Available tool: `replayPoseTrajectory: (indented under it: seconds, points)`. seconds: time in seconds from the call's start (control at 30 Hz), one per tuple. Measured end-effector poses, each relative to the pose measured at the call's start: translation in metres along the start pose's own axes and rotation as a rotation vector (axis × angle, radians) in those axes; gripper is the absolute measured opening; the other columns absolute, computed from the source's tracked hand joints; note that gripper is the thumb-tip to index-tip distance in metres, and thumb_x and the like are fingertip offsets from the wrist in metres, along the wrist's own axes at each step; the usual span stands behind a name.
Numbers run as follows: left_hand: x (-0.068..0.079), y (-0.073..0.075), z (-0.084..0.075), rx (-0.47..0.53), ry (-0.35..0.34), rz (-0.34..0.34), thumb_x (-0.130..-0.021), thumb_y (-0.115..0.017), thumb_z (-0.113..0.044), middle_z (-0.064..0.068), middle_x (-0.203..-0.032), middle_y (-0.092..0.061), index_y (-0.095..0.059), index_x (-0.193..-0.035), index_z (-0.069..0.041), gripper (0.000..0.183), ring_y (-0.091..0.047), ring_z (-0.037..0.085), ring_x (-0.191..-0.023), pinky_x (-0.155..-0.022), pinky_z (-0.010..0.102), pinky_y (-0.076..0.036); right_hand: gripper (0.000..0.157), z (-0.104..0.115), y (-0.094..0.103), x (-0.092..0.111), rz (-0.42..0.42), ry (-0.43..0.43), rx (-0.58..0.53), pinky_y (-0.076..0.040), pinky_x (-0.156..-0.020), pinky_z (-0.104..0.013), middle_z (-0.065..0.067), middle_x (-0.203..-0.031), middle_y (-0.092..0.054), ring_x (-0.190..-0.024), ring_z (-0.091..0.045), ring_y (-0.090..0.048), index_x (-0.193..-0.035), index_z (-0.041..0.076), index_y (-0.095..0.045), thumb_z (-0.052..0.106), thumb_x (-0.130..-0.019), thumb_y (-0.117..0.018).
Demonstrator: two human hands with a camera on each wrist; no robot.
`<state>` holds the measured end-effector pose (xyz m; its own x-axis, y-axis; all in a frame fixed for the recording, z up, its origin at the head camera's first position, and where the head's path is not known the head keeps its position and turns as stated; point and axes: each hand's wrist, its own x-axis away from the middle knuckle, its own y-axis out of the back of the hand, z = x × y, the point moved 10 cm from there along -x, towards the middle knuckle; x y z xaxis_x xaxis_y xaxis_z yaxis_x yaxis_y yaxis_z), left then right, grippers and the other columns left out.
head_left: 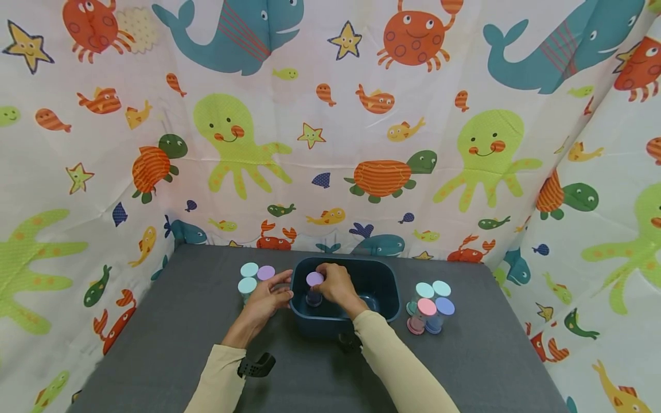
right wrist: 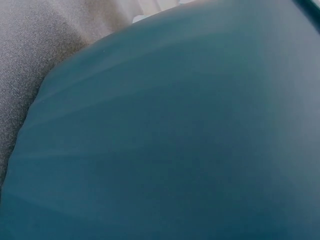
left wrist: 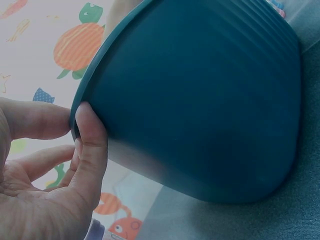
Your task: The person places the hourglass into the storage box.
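left fingers (left wrist: pixel 92 131) pinch rim of dark-teal bin (head_left: pixel 320 327) | right fingers (head_left: pixel 326 268) grip purple-lidded jar (head_left: pixel 314 279) | jar upright inside bin

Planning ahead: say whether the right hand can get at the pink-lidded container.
Likely not yet: the right hand holds a purple-lidded container inside the bin. Once emptied, probably yes; nothing covers the pink-lidded container.

sea-animal curtain (head_left: pixel 320 158): behind, both sides | grey tabletop (head_left: pixel 191 304): flat, below
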<state>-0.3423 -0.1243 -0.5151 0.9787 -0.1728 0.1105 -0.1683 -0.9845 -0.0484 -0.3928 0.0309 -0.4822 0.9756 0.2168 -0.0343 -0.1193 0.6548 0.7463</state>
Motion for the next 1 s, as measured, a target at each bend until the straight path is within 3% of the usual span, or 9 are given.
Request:
replayPoseTrajectory:
  seconds: [0.53, 1.0]
  points:
    - [-0.001, 0.001, 0.002, 0.010, 0.001, 0.001, -0.091, -0.060, 0.001, 0.024, -0.140, -0.044, -0.045, -0.146, -0.007, 0.057, -0.060, 0.012, -0.096, -0.072, 0.024, -0.055, 0.048, 0.004, 0.004, 0.004, 0.004, 0.014, -0.010, -0.054, -0.092, -0.045, -0.016, -0.111, -0.070, -0.093, -0.026, -0.065, -0.118, 0.001, -0.066, 0.017, -0.077, -0.084]
    - [0.000, 0.000, 0.003, 0.011, -0.001, -0.020, -0.092, -0.057, 0.003, 0.023, -0.136, -0.046, -0.045, -0.145, -0.006, 0.056, -0.061, 0.015, -0.095, -0.072, 0.024, -0.055, 0.050, 0.007, 0.033, 0.021, -0.106, -0.009, -0.084, -0.052, -0.096, -0.047, -0.012, -0.120, -0.068, -0.110, -0.029, -0.064, -0.125, 0.008, -0.063, 0.028, -0.082, -0.080]
